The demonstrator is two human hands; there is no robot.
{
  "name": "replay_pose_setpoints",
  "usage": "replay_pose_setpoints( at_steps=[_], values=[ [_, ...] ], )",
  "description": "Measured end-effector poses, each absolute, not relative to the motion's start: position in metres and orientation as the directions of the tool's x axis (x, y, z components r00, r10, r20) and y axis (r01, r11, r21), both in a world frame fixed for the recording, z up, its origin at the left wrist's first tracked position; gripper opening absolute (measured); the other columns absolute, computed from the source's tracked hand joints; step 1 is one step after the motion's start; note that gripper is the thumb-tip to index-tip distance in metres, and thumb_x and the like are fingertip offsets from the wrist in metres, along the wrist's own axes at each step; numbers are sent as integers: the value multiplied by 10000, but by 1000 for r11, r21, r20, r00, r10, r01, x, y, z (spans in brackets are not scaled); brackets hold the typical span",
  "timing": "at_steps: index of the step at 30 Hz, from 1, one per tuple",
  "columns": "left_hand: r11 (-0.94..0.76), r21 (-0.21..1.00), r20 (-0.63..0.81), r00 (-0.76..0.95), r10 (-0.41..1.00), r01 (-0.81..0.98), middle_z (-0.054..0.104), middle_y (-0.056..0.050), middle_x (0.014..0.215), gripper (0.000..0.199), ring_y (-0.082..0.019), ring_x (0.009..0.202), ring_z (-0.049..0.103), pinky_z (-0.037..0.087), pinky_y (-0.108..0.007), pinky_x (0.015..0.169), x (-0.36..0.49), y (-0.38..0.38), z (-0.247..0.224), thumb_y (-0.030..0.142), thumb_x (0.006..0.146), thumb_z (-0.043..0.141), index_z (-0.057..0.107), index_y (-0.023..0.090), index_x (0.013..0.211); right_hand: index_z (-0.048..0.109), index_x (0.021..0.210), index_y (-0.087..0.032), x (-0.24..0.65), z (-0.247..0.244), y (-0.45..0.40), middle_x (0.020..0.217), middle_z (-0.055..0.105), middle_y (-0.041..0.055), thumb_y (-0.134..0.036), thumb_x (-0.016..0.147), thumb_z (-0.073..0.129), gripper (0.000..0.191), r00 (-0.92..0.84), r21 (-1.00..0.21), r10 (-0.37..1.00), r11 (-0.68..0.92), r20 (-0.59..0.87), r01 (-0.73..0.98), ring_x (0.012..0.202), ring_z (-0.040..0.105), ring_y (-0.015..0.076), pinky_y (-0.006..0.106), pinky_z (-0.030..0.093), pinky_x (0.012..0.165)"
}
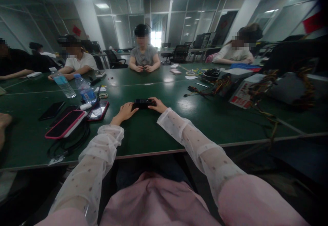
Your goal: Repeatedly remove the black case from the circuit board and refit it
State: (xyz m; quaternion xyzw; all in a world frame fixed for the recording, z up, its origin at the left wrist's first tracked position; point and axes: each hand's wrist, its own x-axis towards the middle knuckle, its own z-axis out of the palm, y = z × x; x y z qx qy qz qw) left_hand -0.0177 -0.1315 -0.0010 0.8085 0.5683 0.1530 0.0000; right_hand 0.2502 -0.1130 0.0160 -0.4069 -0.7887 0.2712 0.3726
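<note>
A small black box-shaped device (142, 104) rests on or just above the green table straight ahead of me; I cannot tell its exact kind. My left hand (125, 112) grips its left end, thumb along the near side. On the right end, my right hand (159, 106) has its fingers curled over the top and its thumb toward the near edge. To the left of my left hand lies a phone in a red case (98, 111), beside a larger pink-rimmed phone or power bank (66, 125).
Two plastic bottles, one clear (64, 85) and one blue-labelled (86, 90), stand at left near a tape roll (103, 96). Black cables (77, 140) lie near the front edge. At right are power supply units (243, 94) with loose wires. Several people sit around the table (153, 133).
</note>
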Motion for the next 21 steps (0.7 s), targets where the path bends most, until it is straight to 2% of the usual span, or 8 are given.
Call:
replay_pose_setpoints(
  at_steps=[21],
  values=[
    [-349, 178, 249, 301, 921, 920, 481, -149, 1414, 606, -302, 1305, 430, 340, -475, 1065, -17, -135, 1, 607, 957, 331, 449, 178, 1369, 519, 1306, -245, 249, 13, -111, 1087, 653, 80, -415, 689, 805, 701, -390, -709, 855, 507, 342, 490, 1033, 606, 286, 557, 414, 983]
  ],
)
